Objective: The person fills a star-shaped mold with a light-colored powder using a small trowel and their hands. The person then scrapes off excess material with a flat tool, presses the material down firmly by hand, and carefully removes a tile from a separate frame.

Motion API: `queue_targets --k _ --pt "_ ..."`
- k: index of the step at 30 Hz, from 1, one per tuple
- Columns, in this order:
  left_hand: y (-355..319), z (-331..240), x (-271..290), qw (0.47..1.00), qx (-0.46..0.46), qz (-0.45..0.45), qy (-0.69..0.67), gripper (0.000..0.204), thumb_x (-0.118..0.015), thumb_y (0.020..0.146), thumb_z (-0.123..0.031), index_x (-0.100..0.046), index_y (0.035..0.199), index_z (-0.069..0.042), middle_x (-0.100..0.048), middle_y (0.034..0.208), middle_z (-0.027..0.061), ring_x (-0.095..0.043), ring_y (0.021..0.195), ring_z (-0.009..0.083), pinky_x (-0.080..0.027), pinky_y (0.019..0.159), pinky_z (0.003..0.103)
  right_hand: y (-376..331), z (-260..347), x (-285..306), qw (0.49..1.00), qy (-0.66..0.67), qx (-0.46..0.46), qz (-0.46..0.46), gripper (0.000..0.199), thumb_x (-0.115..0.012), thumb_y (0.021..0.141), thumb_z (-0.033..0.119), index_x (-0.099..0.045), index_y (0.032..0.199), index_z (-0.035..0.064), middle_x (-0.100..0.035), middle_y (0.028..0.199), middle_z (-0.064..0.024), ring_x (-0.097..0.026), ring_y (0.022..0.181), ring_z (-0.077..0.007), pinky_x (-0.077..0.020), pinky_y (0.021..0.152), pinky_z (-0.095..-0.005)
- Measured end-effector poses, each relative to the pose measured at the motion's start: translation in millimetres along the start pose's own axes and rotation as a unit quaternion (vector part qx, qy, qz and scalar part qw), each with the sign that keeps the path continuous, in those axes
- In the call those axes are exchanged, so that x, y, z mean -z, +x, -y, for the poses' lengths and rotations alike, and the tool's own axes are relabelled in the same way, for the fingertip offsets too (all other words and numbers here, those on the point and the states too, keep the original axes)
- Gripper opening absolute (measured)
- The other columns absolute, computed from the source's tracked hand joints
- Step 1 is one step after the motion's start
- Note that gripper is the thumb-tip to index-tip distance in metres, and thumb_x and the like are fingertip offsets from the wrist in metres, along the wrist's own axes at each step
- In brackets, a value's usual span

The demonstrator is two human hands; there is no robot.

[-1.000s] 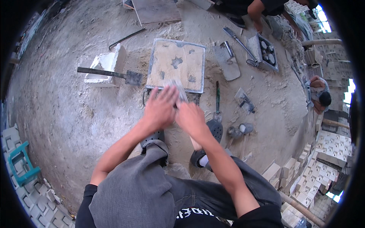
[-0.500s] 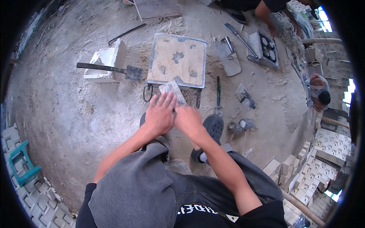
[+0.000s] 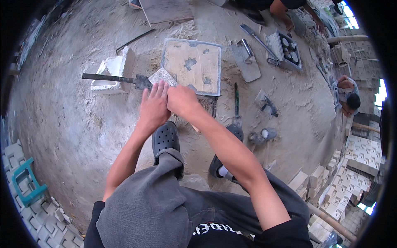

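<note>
A square metal-rimmed frame [image 3: 215, 51] packed with tan sand lies on the ground ahead of me; the sand's surface has several dark grey patches. My right hand [image 3: 182, 99] is closed round a tool with a pale, speckled, blocky head [image 3: 163, 77]; a bit of what looks like its wooden handle shows below the fist. The head rests at the frame's near left corner. My left hand [image 3: 154, 103] lies with fingers stretched out against the head's near side. Close by, a flat-bladed trowel [image 3: 142, 82] leans with its long handle across a broken white block [image 3: 120, 68].
Right of the frame lie a wide trowel [image 3: 248, 68], a long-handled metal tool [image 3: 258, 39], a box of round pieces [image 3: 291, 51], a green-handled tool [image 3: 236, 101] and two jars [image 3: 264, 135]. Co-workers crouch at the far right. A teal stool [image 3: 29, 186] stands at left.
Both hands and the blocky tool have moved left and away from me, from the middle of the frame's near edge to its near left corner. My left shoe has come into view.
</note>
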State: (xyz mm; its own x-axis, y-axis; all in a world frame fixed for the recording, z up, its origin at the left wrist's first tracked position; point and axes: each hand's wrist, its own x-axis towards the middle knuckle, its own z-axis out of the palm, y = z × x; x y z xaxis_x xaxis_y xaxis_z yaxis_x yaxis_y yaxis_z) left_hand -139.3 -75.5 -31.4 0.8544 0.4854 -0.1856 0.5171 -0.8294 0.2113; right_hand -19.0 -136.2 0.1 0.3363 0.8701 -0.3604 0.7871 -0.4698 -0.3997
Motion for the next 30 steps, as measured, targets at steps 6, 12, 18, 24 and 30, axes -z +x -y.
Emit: queue_targets --k 6,12,18,24,30 --pt "-50 -38 -24 0.998 -0.052 0.025 -0.001 0.064 -0.047 0.092 -0.028 -0.034 0.15 -0.003 -0.034 0.156 0.0156 -0.031 0.146 0.0299 -0.02 0.118 0.051 -73 -18 -22 0.996 0.054 -0.06 0.041 0.027 -0.057 0.083 0.013 -0.068 0.105 0.0039 -0.069 0.087 -0.0242 -0.069 0.084 -0.0406 -0.0565 0.074 -0.0496" --pt "-29 -69 -1 0.984 -0.168 0.056 -0.028 0.058 -0.043 0.094 -0.029 -0.04 0.147 -0.005 -0.037 0.155 0.0132 -0.035 0.144 0.0272 -0.021 0.118 0.051 -116 -51 5 0.992 0.015 -0.11 0.059 0.025 -0.058 0.084 0.015 -0.067 0.103 0.0016 -0.07 0.091 -0.0246 -0.07 0.087 -0.0404 -0.0564 0.076 -0.0505" --pt "147 -57 1 0.977 -0.208 -0.05 0.022 0.057 -0.051 0.09 -0.025 -0.045 0.143 -0.007 -0.039 0.154 0.0113 -0.036 0.143 0.0253 -0.027 0.116 0.053 8 -90 70 0.985 -0.004 -0.161 -0.061 0.022 -0.06 0.085 0.015 -0.07 0.1 0.0025 -0.07 0.097 -0.0242 -0.069 0.093 -0.039 -0.0557 0.082 -0.0486" --pt "189 -76 20 0.97 -0.205 0.118 0.053 0.053 -0.049 0.095 -0.027 -0.042 0.146 -0.013 -0.033 0.158 0.0068 -0.031 0.145 0.0257 -0.026 0.117 0.052 43 -126 80 0.977 0.041 -0.207 -0.013 0.028 -0.061 0.084 0.021 -0.071 0.103 0.0016 -0.069 0.108 -0.0245 -0.065 0.107 -0.0386 -0.0521 0.092 -0.048" --pt "98 -87 -26 0.972 -0.228 0.054 -0.013 0.063 -0.052 0.088 -0.023 -0.038 0.149 -0.01 -0.035 0.157 0.0071 -0.031 0.146 0.0236 -0.026 0.116 0.052 -42 -104 29 0.971 0.065 -0.23 -0.008 0.027 -0.056 0.082 0.012 -0.072 0.102 0.0057 -0.068 0.103 -0.0249 -0.065 0.101 -0.0412 -0.0519 0.089 -0.0493"
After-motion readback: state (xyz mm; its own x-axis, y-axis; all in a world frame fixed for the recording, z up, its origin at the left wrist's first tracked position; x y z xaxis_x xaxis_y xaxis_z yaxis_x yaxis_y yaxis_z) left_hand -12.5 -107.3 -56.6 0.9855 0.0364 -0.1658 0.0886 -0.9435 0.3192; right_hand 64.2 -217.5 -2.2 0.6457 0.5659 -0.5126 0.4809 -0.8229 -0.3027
